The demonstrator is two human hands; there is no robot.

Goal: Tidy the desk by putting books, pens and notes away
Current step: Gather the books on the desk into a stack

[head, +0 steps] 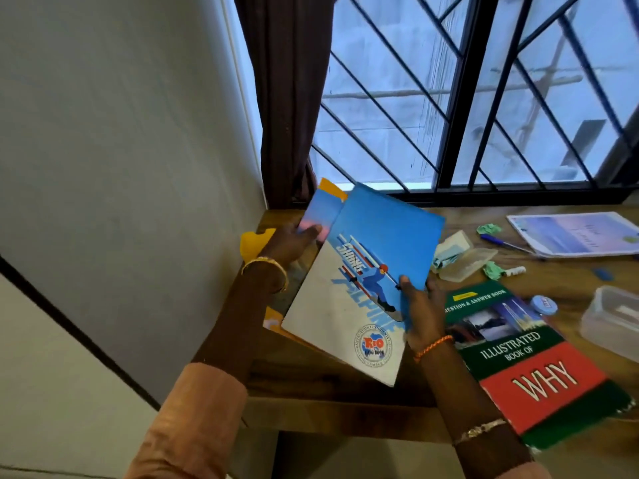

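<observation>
Gathering phase, partly complete. The left hand (294,242) has its grip clamped on a stack of thin books (321,209) at the 9 o'clock corner of the bench (311,375), thumb over the covers; the right hand (420,305) pinches the lower right edge of the blue skiing notebook (366,271), which sits tilted on top of that stack — a yellow cover (254,242) shows beneath. Much remains, by this view. At 4 o'clock the green-and-red illustrated book (539,368) lies flat on the bench, just beside the right wrist. Toward 2 o'clock lie a blue pen (501,242), a printed sheet (574,233), crumpled green notes (489,229), an open clear case (466,261) and a small white tube (515,270) — none yet collected. A clear plastic box (612,319) stands at 3 o'clock, with a small round blue tin (543,304) near it.
</observation>
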